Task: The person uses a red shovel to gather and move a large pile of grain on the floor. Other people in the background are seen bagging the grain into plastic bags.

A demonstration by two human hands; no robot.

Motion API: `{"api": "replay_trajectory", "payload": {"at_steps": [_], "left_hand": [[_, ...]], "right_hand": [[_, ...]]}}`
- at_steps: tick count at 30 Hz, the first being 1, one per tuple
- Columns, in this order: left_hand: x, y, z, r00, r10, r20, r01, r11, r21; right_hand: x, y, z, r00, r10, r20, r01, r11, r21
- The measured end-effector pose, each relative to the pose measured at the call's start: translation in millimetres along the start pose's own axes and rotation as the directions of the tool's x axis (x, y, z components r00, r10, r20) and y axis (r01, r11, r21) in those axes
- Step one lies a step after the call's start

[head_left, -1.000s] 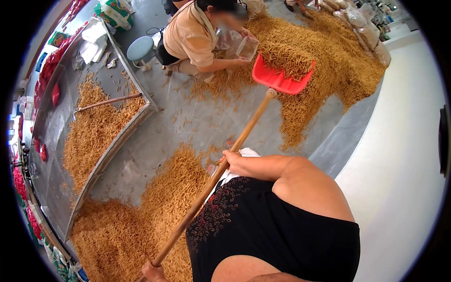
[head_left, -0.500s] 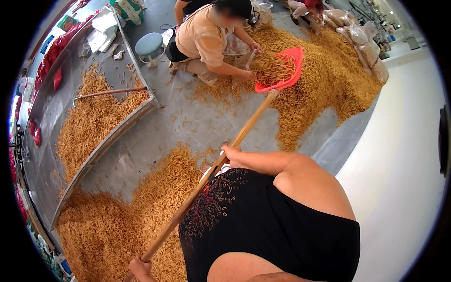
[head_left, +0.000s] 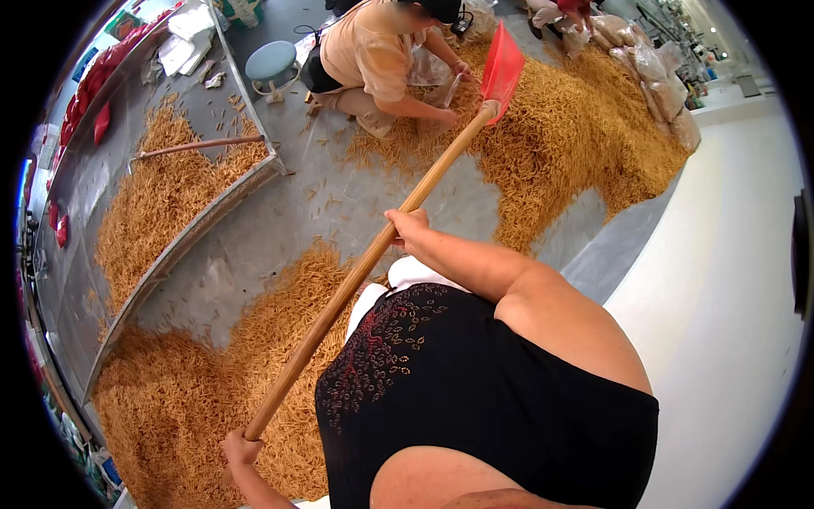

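Note:
My left hand is closed around the lower part of a long wooden shovel handle, and my right hand grips it higher up. The red plastic scoop is tipped on its side over a large pile of golden stick-shaped snacks, with no load visible in it. A crouching co-worker in a beige top holds a clear plastic bag just left of the scoop. More snacks lie heaped below the handle at my left.
At left stands a metal tray holding snacks, a wooden-handled tool and white bags. A blue stool stands behind the co-worker. Filled sacks line the upper right beside a white wall. Another person works farther back.
The scoop has moved upward and turned from level, full of snacks, to tipped with none visible in it. My hands have moved up or forward with the handle.

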State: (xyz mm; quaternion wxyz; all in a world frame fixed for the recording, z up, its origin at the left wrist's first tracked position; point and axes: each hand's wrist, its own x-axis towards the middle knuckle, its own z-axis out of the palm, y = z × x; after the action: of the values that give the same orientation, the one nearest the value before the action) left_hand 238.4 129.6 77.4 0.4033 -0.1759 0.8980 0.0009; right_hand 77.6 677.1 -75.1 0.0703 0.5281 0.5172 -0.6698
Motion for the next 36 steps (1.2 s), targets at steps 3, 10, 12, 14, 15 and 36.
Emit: {"api": "replay_trajectory", "payload": {"at_steps": [3,10,12,14,15,36], "left_hand": [[-3.5,8.6,15.3,0.986,0.067,-0.153,-0.067,0.998,0.006],[16.2,18.4,36.4,0.79,0.221,-0.572,-0.149,0.974,0.171],[15.0,35.5,15.8,0.689,0.288,-0.665,-0.115,0.949,0.293],[3.3,61.0,-23.4,0.541,0.399,-0.74,-0.089,0.902,0.422],[-5.4,73.9,-44.8,0.459,0.456,-0.762,-0.066,0.873,0.483],[-256.4,308.7,-59.9,0.306,0.684,-0.662,0.276,0.602,0.749]], "right_hand": [[-14.1,5.6,-10.3,0.999,0.026,-0.034,-0.026,1.0,-0.012],[19.5,67.6,-60.4,0.961,0.253,-0.107,-0.227,0.951,0.211],[27.0,78.0,-66.5,0.947,0.294,-0.13,-0.24,0.916,0.322],[37.7,89.5,-72.1,0.936,0.323,-0.142,-0.253,0.894,0.37],[45.4,97.8,-73.5,0.931,0.334,-0.144,-0.265,0.894,0.361],[158.3,140.1,-150.2,0.789,0.599,0.136,-0.606,0.722,0.334]]}}
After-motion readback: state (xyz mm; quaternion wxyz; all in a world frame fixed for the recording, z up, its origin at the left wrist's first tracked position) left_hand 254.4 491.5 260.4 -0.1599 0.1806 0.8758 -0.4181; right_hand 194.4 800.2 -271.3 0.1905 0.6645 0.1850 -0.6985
